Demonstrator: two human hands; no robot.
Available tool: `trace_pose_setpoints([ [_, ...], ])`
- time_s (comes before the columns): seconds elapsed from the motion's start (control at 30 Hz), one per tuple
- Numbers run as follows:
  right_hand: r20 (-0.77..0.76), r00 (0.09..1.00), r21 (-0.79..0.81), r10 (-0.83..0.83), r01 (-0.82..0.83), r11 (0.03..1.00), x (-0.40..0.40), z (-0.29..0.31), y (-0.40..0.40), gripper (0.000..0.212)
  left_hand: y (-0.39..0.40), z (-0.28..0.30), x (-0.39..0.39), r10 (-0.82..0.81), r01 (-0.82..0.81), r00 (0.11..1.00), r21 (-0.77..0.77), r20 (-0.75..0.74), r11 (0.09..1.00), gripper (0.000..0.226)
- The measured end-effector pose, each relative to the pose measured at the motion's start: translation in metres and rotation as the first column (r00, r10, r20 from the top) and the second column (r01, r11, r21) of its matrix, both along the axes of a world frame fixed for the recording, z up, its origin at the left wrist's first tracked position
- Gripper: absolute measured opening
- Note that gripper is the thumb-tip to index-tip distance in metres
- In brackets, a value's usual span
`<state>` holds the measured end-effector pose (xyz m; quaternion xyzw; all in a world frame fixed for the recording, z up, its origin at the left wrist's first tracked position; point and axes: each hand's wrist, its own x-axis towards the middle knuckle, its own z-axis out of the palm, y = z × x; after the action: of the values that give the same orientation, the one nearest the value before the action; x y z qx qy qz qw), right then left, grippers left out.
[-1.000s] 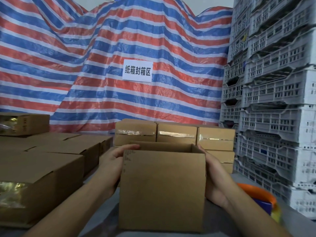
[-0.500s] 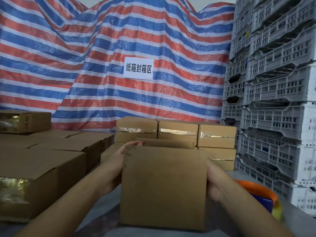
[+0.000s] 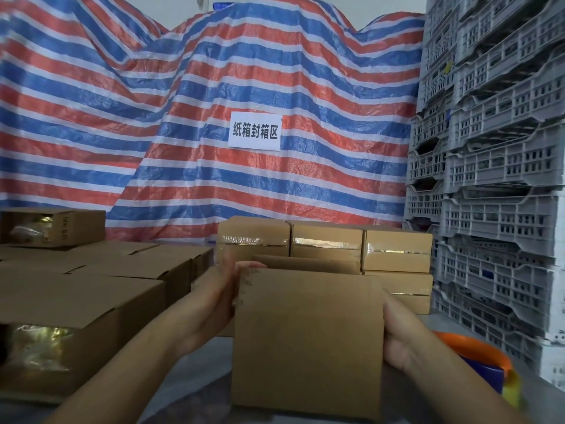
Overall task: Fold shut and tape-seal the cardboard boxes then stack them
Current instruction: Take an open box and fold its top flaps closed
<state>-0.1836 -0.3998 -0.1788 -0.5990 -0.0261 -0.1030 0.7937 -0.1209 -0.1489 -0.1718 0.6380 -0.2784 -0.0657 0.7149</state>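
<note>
A red, white and blue striped tarpaulin (image 3: 214,102) drapes the back wall, bearing a white paper sign (image 3: 254,131), beside towers of grey plastic crates (image 3: 501,166). Taped cardboard boxes (image 3: 325,240) sit stacked behind, with more boxes (image 3: 91,289) on the left. At centre, on the grey desk (image 3: 195,374), stands an open cardboard box (image 3: 307,338), its far flap upright. The left hand (image 3: 220,301) presses flat against the box's left side, fingers (image 3: 249,265) curling over the top edge; the right hand (image 3: 397,338) grips the right side, its fingers hidden behind the cardboard. An orange-rimmed tape roll (image 3: 477,350) lies near the right forearm.
</note>
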Motion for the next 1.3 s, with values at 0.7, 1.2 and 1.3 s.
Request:
trace_pose_setpoints([
  [0.7,-0.029,0.998,-0.014,-0.057,0.056,0.998,0.008,-0.001,-0.006,0.016,-0.019,-0.009,-0.007,0.197,-0.21,0.975,0.14,0.102,0.968,0.075],
  [1.2,-0.085,0.99,-0.084,0.113,-0.12,0.989,0.014,-0.003,-0.028,0.041,-0.02,-0.009,-0.001,0.238,-0.237,0.971,0.043,-0.036,0.971,0.018],
  [1.3,-0.071,0.978,-0.131,0.198,-0.206,0.97,0.014,-0.002,-0.03,0.026,-0.023,-0.011,0.0,0.261,-0.263,0.964,-0.032,-0.051,0.964,0.035],
])
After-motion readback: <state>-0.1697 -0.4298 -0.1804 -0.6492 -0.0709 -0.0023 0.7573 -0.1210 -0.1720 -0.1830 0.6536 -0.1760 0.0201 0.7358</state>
